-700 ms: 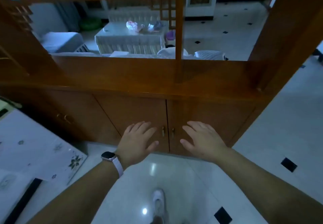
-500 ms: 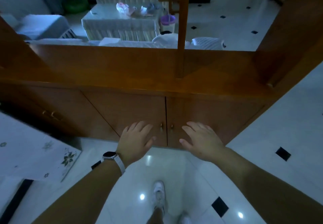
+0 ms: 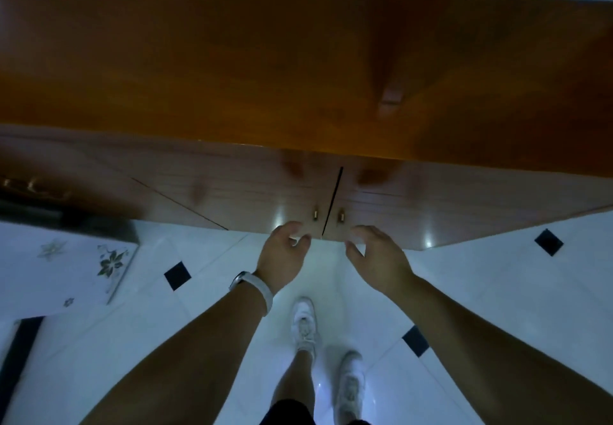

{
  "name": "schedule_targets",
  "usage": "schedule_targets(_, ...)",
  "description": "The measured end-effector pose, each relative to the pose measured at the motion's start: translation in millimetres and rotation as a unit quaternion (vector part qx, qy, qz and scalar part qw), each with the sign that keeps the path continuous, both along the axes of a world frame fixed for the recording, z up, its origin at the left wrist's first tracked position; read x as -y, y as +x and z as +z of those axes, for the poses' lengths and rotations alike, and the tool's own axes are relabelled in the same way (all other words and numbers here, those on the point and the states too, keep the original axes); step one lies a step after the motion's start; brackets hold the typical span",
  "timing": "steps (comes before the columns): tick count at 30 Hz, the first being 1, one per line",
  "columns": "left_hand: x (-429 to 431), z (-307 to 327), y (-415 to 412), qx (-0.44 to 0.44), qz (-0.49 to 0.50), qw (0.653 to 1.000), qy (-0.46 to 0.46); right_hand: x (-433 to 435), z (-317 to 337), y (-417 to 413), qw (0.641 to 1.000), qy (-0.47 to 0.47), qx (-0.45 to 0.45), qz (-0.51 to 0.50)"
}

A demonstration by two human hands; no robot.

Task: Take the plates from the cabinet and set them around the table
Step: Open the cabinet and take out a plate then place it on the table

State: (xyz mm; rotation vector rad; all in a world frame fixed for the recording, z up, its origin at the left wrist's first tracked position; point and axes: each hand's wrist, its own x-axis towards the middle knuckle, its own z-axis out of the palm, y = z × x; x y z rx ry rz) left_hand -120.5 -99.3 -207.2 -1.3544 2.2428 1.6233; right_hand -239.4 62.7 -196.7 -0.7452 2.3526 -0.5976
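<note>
We reach both bare arms forward and down, forearms running in from the lower corners and drawing together toward the hands. Our left hand point(image 3: 284, 257) is palm down with its fingers point(image 3: 292, 229) curled under and the thumb bent in toward them, leaving a small gap; it grips nothing. A watch point(image 3: 253, 288) with a pale band sits on that wrist. Our right hand point(image 3: 376, 258) mirrors it, knuckles up, fingers point(image 3: 363, 232) hooked downward, thumb tucked toward them, also empty. The two hands are level and close side by side without touching. Below them we see our bare legs and white shoes point(image 3: 305, 321), the left foot ahead of the right.
</note>
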Motion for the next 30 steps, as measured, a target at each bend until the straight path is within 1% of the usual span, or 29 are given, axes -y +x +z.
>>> schedule_targets(2,4.7,-18.5,-11.3,0.003,0.043,0.998,0.04,9.4,-19.7,-3.7,0.998,0.014,0.031,-0.048)
schedule_targets(5,11.3,-47.4,-27.2,0.006,0.066,0.995,0.075,23.3,-46.3,-11.2,0.991,0.02,0.073,-0.107)
schedule_targets(7,14.8,-62.7,-36.3,0.01,0.073,0.993,0.092,31.1,-61.0,-15.8,0.988,0.019,0.085,-0.13)
schedule_targets(14,11.0,-98.5,-58.7,0.01,0.06,0.99,0.125,45.3,-94.2,-21.2,0.985,0.009,0.093,-0.145)
schedule_targets(16,7.7,-107.6,-58.5,0.013,0.039,0.992,0.123,46.1,-103.2,-19.9,0.981,0.0,0.107,-0.16)
schedule_targets(18,6.3,-113.5,-57.5,0.013,0.039,0.991,0.126,45.7,-111.6,-17.9,0.977,-0.007,0.119,-0.176)
schedule_targets(24,11.8,-123.1,-51.6,-0.023,0.0,0.993,0.112,44.8,-123.0,-13.9,0.967,-0.046,0.13,-0.213)
schedule_targets(27,6.2,-123.7,-45.8,-0.034,-0.011,0.995,0.095,42.4,-120.9,-9.9,0.967,-0.06,0.131,-0.209)
schedule_targets(30,-1.3,-123.9,-36.5,-0.039,-0.018,0.995,0.088,34.0,-120.0,-2.0,0.973,-0.053,0.125,-0.187)
